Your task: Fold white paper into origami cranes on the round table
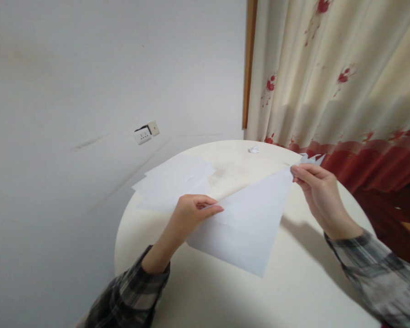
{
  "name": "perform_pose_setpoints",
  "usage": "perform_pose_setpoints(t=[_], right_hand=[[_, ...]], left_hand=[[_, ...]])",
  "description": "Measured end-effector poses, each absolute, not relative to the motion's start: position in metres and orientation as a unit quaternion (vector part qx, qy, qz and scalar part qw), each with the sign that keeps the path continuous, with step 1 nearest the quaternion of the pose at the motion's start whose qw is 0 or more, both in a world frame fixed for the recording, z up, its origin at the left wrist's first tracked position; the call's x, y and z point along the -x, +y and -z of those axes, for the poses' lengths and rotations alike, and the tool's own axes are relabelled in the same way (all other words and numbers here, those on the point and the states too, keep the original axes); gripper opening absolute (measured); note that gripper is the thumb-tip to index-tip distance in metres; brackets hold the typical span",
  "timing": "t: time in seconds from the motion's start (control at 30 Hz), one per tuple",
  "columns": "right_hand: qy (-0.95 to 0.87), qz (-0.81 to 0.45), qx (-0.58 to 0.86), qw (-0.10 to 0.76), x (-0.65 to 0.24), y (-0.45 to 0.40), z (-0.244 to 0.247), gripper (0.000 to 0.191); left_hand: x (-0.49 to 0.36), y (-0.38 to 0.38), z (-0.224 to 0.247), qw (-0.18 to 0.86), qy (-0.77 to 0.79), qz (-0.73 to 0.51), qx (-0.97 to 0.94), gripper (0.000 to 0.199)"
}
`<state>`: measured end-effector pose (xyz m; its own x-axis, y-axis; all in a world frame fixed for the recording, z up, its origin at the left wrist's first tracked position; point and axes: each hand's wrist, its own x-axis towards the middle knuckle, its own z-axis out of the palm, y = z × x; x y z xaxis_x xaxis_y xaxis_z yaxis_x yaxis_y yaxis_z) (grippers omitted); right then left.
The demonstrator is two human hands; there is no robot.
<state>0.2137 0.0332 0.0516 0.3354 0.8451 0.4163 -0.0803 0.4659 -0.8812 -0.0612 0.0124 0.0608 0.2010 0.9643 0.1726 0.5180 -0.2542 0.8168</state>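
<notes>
A smooth white paper sheet (248, 230), centre frame, is in hand; any fold is unclear. Left hand (189, 214) pinches its upper edge, right hand (319, 193) its upper-right corner, fingers closed. Flat white paper sheets (177, 177), centre left, appear unworked; one crumpled white paper wad (254, 150) lies right of centre.

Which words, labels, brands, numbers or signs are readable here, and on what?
No readable text anywhere.
Sheet pinched by the left hand and right hand: no writing shows on the visible side.
Loose papers on the table: none visible.
Wall socket and small plate beside it: any marking is too small to read.
Curtain: red pattern, no lettering visible.
</notes>
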Motion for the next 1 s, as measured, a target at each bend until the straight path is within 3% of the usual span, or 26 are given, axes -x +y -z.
perform_pose_setpoints(t=[1.0], right_hand=[[-0.473, -0.332, 0.395, 0.715, -0.2134, 0.0326, -0.0508, 0.008]], left_hand=[[0.0619, 0.0133, -0.0588, 0.318, 0.531, -0.356, -0.7, 0.014]])
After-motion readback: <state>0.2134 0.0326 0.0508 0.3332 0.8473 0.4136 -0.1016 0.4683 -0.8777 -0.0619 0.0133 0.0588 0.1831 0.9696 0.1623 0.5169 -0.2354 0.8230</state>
